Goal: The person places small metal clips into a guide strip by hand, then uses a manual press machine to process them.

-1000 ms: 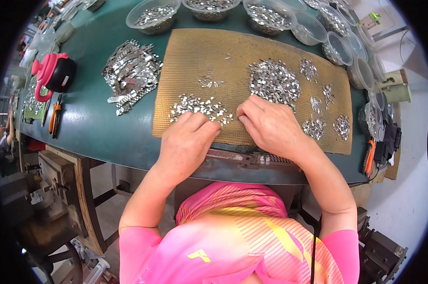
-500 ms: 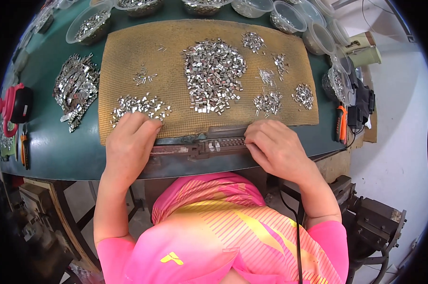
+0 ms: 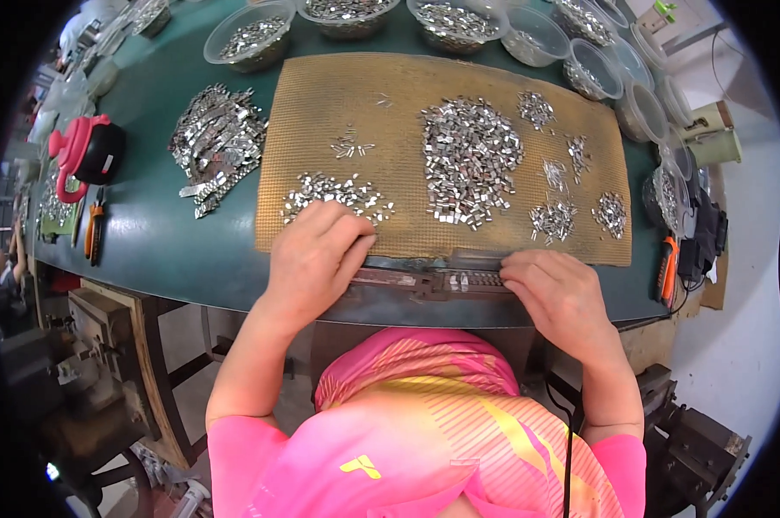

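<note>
A dark metal jig, long and narrow with a toothed channel, lies along the table's front edge. A few shiny metal pieces sit in its channel. My left hand is over the jig's left end, fingers curled together beside a pile of small silver links on the tan textured mat. Its fingertips are partly hidden, as is anything in them. At the jig's right end, my right hand has thumb and fingers pinched together at the channel. What they pinch is too small to make out.
A large heap of silver pieces covers the mat's middle, with smaller piles to its right. Linked metal strips lie left of the mat. Plastic bowls line the back. Orange-handled pliers lie at right, a pink-and-black container at left.
The view has swung left, so everything appears shifted rightward. Both hands keep about the same places at the jig and the left pile, with fingers still drawn together.
</note>
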Demonstrator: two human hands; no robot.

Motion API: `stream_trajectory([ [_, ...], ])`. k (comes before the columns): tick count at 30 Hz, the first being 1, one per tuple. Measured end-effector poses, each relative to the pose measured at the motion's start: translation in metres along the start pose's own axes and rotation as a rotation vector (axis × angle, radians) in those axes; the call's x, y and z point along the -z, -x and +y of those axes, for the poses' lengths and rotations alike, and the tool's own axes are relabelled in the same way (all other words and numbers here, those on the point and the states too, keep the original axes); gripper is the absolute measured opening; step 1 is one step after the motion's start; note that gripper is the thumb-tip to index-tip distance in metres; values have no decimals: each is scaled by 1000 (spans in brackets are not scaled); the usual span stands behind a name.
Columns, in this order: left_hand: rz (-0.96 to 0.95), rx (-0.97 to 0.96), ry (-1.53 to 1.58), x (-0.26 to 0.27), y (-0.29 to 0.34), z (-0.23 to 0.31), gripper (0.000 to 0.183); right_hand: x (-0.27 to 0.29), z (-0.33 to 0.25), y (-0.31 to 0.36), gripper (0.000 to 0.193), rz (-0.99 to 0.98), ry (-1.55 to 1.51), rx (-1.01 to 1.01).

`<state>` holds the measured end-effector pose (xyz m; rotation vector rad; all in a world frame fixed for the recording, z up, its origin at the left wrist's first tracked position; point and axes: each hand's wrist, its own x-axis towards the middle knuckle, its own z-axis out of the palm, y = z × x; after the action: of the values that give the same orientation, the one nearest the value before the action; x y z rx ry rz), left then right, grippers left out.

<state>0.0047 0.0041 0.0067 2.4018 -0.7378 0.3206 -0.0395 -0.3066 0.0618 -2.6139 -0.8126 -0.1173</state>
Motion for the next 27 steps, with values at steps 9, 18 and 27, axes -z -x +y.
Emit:
stream_trajectory([
  [9, -2, -13, 23, 8, -2, 2, 12, -49, -12, -90, 16, 85, -169, 168],
  [18, -2, -11, 53, 9, 2, -1, 12, -62, -6, -102, 11, 1, -75, 145],
  [27, -11, 56, 76, 10, 3, -5, 13, -68, -15, -106, 11, 48, -27, 98],
])
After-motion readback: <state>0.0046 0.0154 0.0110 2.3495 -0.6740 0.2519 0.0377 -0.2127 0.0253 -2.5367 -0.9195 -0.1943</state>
